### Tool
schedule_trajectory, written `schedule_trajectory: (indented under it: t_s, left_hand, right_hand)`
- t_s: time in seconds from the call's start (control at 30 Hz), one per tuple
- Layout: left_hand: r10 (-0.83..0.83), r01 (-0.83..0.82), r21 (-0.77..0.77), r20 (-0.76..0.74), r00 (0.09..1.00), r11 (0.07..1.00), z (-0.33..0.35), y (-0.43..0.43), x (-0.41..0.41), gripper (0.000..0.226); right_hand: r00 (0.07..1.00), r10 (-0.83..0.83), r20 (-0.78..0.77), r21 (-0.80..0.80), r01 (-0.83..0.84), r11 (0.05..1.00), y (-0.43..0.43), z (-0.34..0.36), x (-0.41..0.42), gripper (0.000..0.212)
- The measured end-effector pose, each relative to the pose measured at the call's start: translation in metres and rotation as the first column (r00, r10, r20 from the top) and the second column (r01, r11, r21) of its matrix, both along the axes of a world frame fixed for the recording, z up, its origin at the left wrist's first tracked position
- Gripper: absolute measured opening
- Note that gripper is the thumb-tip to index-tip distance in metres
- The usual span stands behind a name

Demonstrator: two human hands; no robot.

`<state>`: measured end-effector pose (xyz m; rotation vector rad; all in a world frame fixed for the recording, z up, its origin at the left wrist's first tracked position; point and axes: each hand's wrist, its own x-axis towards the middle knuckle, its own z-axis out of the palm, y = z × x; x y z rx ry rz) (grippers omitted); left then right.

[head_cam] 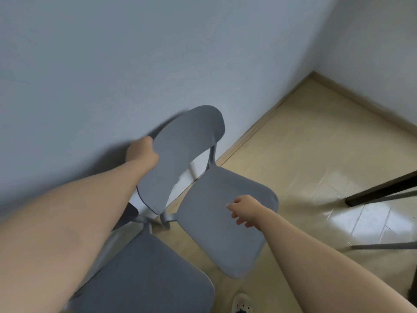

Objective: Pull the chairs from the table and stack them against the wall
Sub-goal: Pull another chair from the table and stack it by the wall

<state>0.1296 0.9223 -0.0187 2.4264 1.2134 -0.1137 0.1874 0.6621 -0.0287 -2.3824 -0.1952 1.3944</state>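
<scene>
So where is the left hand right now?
In the head view, the left hand grips the left edge of a grey chair's backrest, close to the wall.

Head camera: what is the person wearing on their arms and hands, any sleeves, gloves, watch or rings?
Nothing that shows. Both forearms are bare for the whole length in view, with no sleeve edge. The left hand and right hand have no gloves, and no watch, band or ring is visible. The fingers are too blurred for finer detail.
</scene>
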Motion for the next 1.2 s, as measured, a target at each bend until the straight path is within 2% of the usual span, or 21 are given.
schedule_trajectory:
  t_s: [0.13,0.37,0.63,0.73,0.83,0.97,1.1,1.2]
  left_hand:
    - [-0.033,0.032,0.024,0.047,0.998,0.999,-0.003,0.020,0.008,0.027]
    - [-0.063,0.063,0.004,0.133,0.989,0.998,-0.008,0.026,0.016,0.018]
    - [0.002,-0.001,0.021,-0.033,0.999,1.000,0.006,0.017,0.010,0.030]
    - [0.018,-0.015,0.062,-0.043,0.999,0.998,0.019,0.005,0.001,0.031]
    - [-0.075,0.073,0.065,0.026,0.997,0.995,0.029,-0.020,-0.001,0.035]
    - [-0.232,0.239,-0.056,0.107,0.967,0.969,0.041,-0.064,0.013,0.046]
    - [-0.365,0.384,-0.135,0.144,0.920,0.914,0.050,-0.117,0.038,0.036]
    - [-0.478,0.493,-0.184,0.118,0.870,0.851,0.059,-0.158,0.062,0.038]
  right_hand:
    - [1.000,0.017,-0.001,-0.021,-0.017,1.000,0.011,-0.008,-0.001,0.037]
    - [0.999,0.051,-0.013,-0.041,-0.052,0.998,0.031,-0.017,-0.004,0.037]
    - [0.998,0.055,0.020,0.022,-0.055,0.998,0.049,-0.009,-0.003,0.037]
    - [0.998,0.055,0.038,0.025,-0.056,0.998,0.047,-0.002,-0.003,0.038]
    - [0.997,0.052,0.058,0.037,-0.054,0.998,0.045,0.007,-0.002,0.038]
    - [0.993,-0.006,0.115,0.097,-0.005,0.995,0.033,0.020,0.003,0.034]
    - [0.979,-0.095,0.183,0.138,0.070,0.988,-0.007,0.037,0.018,0.017]
    - [0.959,-0.177,0.222,0.149,0.146,0.978,-0.043,0.045,0.038,0.027]
